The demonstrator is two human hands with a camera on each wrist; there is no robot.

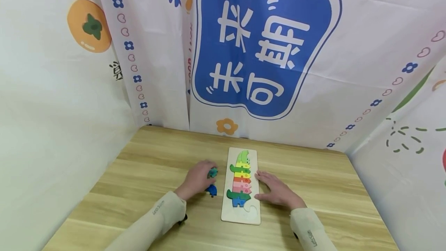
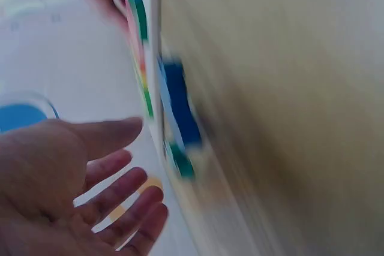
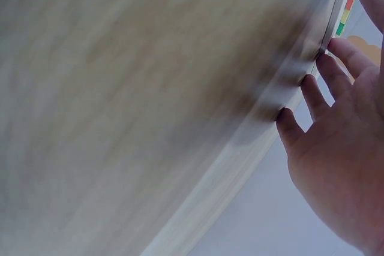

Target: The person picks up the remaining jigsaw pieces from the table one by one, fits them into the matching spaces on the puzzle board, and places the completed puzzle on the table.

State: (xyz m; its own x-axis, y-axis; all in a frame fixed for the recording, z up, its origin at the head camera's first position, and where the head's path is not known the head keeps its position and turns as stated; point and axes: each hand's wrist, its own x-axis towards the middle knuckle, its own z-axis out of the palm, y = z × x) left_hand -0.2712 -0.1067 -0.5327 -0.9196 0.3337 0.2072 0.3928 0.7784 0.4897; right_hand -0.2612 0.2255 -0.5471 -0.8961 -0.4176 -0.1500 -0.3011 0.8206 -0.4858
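Left hand (image 1: 196,178), lower centre-left of the head view, hovered open over two loose pieces on the table (image 1: 139,165): teal piece (image 1: 213,172) at its fingertips, blue piece (image 1: 211,190) just below. Puzzle board (image 1: 242,214) sat bottom centre. Right hand (image 1: 277,191) lay flat, fingers straight, against the board's right edge.

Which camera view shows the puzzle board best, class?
The head view: the whole puzzle board lies sharp on the table. The left wrist view gives a blurred edge-on strip with coloured pieces; the right wrist view shows only its blurred edge by the fingers.

Wooden table (image 1: 146,165), puzzle board (image 1: 240,214), two loose pieces (image 1: 211,189)
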